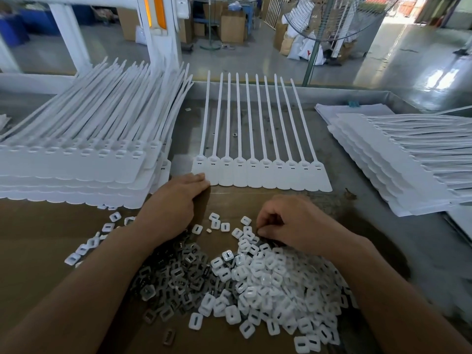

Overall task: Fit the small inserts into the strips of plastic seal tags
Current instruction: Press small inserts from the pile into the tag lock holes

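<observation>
One joined strip of white plastic seal tags (pixel 260 172) at centre of table (pixel 357 200): ten tags, ten tails. Stacks of like white strips: two. One tall stack (pixel 76 162) is at the left edge, one fanned stack (pixel 396 162) at the right edge; layers not countable. Small square inserts at near edge: two heaps, white heap (pixel 281 277) and grey heap (pixel 176 277), each too many to count.

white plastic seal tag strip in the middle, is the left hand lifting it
No, the white seal tag strip lies flat on the grey table, the left hand touching its near corner.
</observation>
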The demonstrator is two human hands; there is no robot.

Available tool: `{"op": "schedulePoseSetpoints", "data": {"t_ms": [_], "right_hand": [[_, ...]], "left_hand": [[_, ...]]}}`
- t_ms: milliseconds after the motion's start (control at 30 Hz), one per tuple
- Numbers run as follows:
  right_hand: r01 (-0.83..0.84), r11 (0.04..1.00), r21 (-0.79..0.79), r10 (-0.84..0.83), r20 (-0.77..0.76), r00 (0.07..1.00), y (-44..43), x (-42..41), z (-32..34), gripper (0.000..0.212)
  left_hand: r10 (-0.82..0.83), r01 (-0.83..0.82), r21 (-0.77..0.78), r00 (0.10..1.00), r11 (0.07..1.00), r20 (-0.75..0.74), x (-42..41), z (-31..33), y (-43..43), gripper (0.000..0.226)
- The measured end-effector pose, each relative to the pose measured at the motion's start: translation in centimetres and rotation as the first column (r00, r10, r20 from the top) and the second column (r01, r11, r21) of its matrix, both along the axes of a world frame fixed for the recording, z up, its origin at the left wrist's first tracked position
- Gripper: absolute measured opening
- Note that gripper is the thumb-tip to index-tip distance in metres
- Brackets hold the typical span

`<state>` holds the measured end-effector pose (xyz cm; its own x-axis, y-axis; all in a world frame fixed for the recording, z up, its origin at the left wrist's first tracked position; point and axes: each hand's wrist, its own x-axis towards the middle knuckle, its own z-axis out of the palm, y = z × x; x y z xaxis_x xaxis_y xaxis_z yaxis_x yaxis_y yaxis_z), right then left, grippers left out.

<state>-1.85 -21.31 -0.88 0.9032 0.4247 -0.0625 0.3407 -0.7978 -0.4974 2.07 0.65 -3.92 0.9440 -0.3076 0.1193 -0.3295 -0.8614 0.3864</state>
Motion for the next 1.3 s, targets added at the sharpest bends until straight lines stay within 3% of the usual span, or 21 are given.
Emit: {"op": "schedulePoseSetpoints", "data": {"t_ms": [167, 367, 600, 767, 900, 1300], "right_hand": [[-0.046, 0.994, -0.104, 0.047, 0.007, 0.999, 0.1, -0.3, -0.1, 0.027], [0.112, 0.982, 0.154, -0.111, -0.015, 0.994, -0.3, -0.2, -0.2, 0.024], [0.229, 0.928, 0.295, -0.242, 0.006, 0.97, -0.5, 0.6, 0.3, 0.025], [0.2, 0.955, 0.22, -0.212, 0.033, 0.977, 1.3, 2.8, 1.9, 0.016], [0.149, 0.974, 0.172, -0.161, 0.059, 0.985, 3.6, 5.8, 2.4, 0.008], [0.192, 0.96, 0.205, -0.195, -0.004, 0.981, 9.3, 11.5, 0.9, 0.018]], "left_hand": [[-0.001, 0.001, 0.004, 1.0, 1.0, 0.002, 0.0, 0.0, 0.0, 0.056], [-0.007, 0.007, 0.022, 1.0, 1.0, -0.01, -0.1, 0.2, -0.1, 0.058], [-0.055, 0.054, -0.007, 0.997, 0.998, -0.049, -0.5, 0.4, -0.2, 0.058], [-0.027, 0.027, -0.005, 0.999, 1.0, -0.022, -0.2, 0.4, -0.5, 0.057], [-0.023, 0.029, -0.068, 0.995, 0.997, 0.094, -0.4, 0.3, -0.3, 0.049], [-0.109, 0.119, -0.039, 0.976, 0.992, 0.188, -0.6, 0.6, -0.3, 0.042]]}}
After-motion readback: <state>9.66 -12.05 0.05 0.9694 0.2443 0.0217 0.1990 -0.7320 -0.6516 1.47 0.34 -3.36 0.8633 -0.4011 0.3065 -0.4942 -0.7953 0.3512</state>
